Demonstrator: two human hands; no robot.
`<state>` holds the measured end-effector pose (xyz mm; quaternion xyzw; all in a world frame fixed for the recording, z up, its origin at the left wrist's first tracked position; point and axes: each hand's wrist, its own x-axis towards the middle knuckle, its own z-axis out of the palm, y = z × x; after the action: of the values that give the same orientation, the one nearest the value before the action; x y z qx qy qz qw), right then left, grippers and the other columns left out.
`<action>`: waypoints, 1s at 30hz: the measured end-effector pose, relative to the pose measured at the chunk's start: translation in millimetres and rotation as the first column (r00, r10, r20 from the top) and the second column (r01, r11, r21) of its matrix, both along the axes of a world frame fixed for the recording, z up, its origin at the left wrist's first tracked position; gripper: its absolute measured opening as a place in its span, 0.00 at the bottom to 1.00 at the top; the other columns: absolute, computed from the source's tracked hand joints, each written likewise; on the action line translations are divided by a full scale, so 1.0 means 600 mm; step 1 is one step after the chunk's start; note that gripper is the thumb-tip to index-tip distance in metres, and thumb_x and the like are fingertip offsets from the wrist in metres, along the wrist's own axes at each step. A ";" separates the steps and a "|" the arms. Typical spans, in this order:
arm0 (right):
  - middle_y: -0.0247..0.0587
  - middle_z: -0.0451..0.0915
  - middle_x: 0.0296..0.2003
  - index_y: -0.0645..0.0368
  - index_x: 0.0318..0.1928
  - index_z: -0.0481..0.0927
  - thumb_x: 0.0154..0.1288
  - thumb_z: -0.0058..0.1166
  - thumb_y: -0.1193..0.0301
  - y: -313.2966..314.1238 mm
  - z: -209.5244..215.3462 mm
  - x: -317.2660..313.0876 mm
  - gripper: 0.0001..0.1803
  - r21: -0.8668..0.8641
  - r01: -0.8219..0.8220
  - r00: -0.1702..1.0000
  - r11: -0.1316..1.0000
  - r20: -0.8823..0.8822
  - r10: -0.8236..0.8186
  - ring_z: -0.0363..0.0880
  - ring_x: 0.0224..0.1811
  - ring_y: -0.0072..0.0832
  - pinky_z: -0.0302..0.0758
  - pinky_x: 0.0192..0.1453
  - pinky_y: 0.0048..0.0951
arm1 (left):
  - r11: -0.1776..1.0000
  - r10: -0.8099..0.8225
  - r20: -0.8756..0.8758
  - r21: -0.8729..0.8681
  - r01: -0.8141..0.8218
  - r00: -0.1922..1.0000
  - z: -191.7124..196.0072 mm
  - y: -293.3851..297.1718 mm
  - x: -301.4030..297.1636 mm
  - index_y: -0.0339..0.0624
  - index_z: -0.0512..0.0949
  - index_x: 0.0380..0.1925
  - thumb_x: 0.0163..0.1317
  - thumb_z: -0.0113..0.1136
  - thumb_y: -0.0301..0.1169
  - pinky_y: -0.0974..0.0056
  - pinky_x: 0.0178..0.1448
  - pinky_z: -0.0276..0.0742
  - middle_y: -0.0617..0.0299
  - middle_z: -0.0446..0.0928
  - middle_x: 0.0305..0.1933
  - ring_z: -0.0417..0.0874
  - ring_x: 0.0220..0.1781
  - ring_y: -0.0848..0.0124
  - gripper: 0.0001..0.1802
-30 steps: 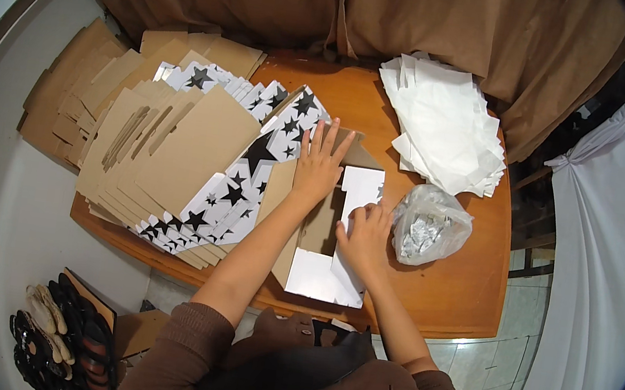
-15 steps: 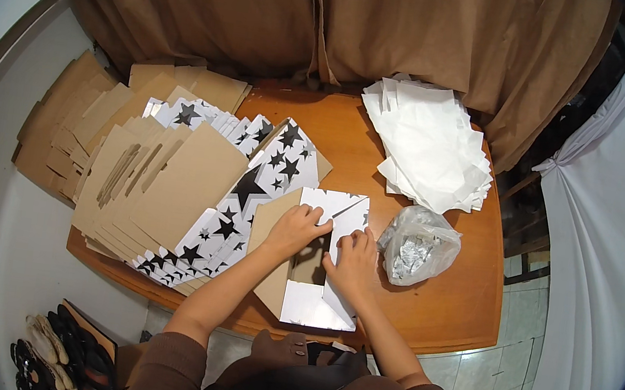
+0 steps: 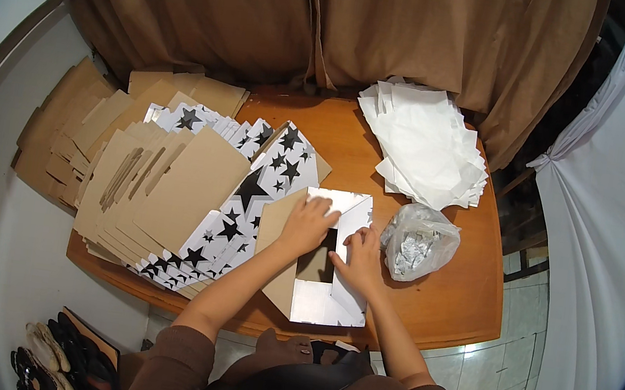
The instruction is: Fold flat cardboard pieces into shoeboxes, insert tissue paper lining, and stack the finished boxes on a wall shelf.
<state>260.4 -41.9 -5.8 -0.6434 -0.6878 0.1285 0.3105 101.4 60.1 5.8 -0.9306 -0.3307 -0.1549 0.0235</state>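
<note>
A part-folded white cardboard box (image 3: 322, 304) with a dark central opening stands near the front edge of the wooden table (image 3: 463, 309), its bare brown side panel spread toward the left. The left hand (image 3: 308, 228) lies over the box's far-left corner with fingers spread slightly and blurred at the tips, not closed on anything, while the right hand (image 3: 361, 261) rests bent-fingered on the right-hand panel, and whether it grips the cardboard cannot be told. Just left lies a stack of flattened star-printed boxes (image 3: 191, 187); a clear plastic bag (image 3: 424, 245) sits near the right hand, with white paper sheets (image 3: 426, 143) beyond it.
</note>
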 end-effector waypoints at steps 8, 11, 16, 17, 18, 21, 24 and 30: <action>0.71 0.48 0.66 0.59 0.62 0.64 0.54 0.56 0.71 0.013 -0.008 0.011 0.33 -0.022 -0.165 0.982 0.986 -0.099 0.162 0.42 0.70 0.67 0.48 0.72 0.54 | 0.909 0.339 -0.126 -0.212 -0.359 0.932 -0.017 -0.001 -0.035 0.46 0.55 0.69 0.48 0.65 0.55 0.36 0.70 0.46 0.43 0.49 0.73 0.50 0.73 0.43 0.51; 0.69 0.45 0.67 0.57 0.64 0.63 0.56 0.54 0.71 0.011 -0.004 0.001 0.33 -0.063 -0.111 0.994 0.992 -0.029 0.109 0.40 0.72 0.64 0.46 0.72 0.54 | 0.912 0.313 -0.052 -0.264 -0.315 0.948 -0.005 0.007 -0.062 0.47 0.55 0.69 0.50 0.64 0.53 0.41 0.71 0.48 0.42 0.57 0.70 0.56 0.71 0.46 0.50; 0.67 0.43 0.68 0.56 0.65 0.62 0.59 0.54 0.69 -0.002 0.012 -0.004 0.33 -0.095 -0.019 0.999 0.995 -0.031 0.017 0.39 0.73 0.61 0.45 0.72 0.54 | 0.644 0.517 0.025 -0.670 -0.369 0.856 0.065 0.006 -0.136 0.45 0.56 0.69 0.58 0.59 0.42 0.50 0.68 0.60 0.43 0.66 0.64 0.69 0.64 0.49 0.40; 0.67 0.44 0.68 0.56 0.65 0.62 0.59 0.54 0.68 -0.003 0.015 -0.008 0.32 -0.099 -0.020 1.000 0.995 -0.014 0.019 0.40 0.73 0.61 0.46 0.72 0.55 | 0.582 0.540 0.171 -0.783 -0.219 0.824 0.059 0.012 -0.150 0.44 0.56 0.68 0.59 0.58 0.40 0.51 0.67 0.62 0.43 0.65 0.65 0.69 0.65 0.49 0.39; 0.67 0.44 0.68 0.57 0.65 0.62 0.60 0.54 0.68 -0.002 0.015 -0.009 0.32 -0.103 -0.022 1.000 0.994 0.004 0.022 0.40 0.72 0.62 0.46 0.72 0.55 | 0.552 0.534 0.275 -0.830 -0.083 0.799 0.077 0.006 -0.150 0.43 0.53 0.69 0.60 0.57 0.30 0.57 0.67 0.63 0.46 0.64 0.67 0.64 0.70 0.52 0.38; 0.69 0.47 0.67 0.58 0.64 0.64 0.63 0.51 0.68 -0.002 0.004 -0.010 0.28 -0.089 0.016 1.000 0.996 0.015 -0.015 0.42 0.72 0.63 0.47 0.72 0.54 | 0.635 0.448 0.635 -0.722 0.276 0.629 0.072 -0.002 -0.125 0.43 0.50 0.70 0.60 0.54 0.22 0.60 0.69 0.60 0.46 0.56 0.72 0.57 0.74 0.58 0.39; 0.68 0.53 0.65 0.61 0.60 0.68 0.62 0.50 0.69 0.001 -0.006 -0.012 0.25 -0.004 0.053 0.998 0.999 -0.028 -0.053 0.45 0.69 0.65 0.49 0.71 0.56 | 0.685 0.390 0.742 -0.630 0.367 0.545 0.052 -0.019 -0.090 0.43 0.52 0.70 0.63 0.56 0.29 0.54 0.74 0.47 0.52 0.39 0.77 0.41 0.77 0.53 0.37; 0.65 0.53 0.66 0.58 0.61 0.69 0.60 0.53 0.67 0.002 -0.003 -0.005 0.27 0.009 0.054 0.998 0.998 0.019 -0.054 0.45 0.70 0.65 0.51 0.70 0.57 | 0.800 0.318 0.034 -0.546 -0.249 0.947 0.010 -0.088 -0.010 0.49 0.57 0.69 0.56 0.54 0.61 0.30 0.69 0.37 0.47 0.40 0.76 0.37 0.77 0.45 0.46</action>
<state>257.3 -41.0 -7.7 -0.6616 -0.6736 0.1109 0.3101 95.4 7.4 11.9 -0.8283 -0.4972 -0.1087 -0.2345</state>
